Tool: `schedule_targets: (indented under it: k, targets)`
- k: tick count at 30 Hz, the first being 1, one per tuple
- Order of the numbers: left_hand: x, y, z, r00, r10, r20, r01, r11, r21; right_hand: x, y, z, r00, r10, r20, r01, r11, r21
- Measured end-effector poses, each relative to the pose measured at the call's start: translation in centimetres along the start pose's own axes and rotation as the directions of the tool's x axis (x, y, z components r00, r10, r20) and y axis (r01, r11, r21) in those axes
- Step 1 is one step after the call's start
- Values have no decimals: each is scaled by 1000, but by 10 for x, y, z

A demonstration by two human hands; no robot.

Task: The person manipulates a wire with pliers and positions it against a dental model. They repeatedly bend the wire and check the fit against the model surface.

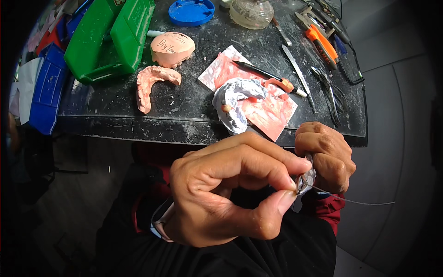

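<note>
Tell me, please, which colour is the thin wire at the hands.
The wire is grey; it shows best in the head view.

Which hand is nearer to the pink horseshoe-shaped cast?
The left hand: it is below and to the right of the pink horseshoe-shaped cast; the right hand is farther right.

Wire [353, 199] is looking like smooth metal; grey tool [310, 177] is appearing dull, speckled. Green bin [132, 34] is showing glossy plastic. Pink block [171, 50] is looking matt, chalky. Knife [296, 69] is gleaming metallic. Black surface [92, 105] is showing scuffs, powder.
</note>
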State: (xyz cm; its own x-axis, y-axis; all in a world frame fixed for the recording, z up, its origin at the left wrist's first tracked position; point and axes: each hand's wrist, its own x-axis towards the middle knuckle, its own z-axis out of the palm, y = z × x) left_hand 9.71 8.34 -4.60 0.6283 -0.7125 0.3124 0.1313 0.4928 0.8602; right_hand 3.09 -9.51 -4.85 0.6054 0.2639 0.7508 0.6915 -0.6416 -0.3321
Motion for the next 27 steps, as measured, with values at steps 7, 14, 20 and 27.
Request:
schedule_targets:
  k: [7, 14, 20, 27]
  targets:
    - [3, 5, 2, 995, -69, -71, 67, 998, -19, -3, 7, 4, 1000, 4, -4, -4, 999, 40]
    - [6, 4, -12, 996, -83, 17, 81, 992, 96, -8, 9, 4, 995, 91, 34, -97, 959, 265]
    - [6, -3, -15, 996, 18, 90, -31, 989, 145, -9, 6, 4, 994, 87, 62, -101, 949, 299]
    - [4, -4, -18, 995, 42, 90, -57, 984, 169, -10, 5, 7, 993, 95, 74, -113, 948, 299]
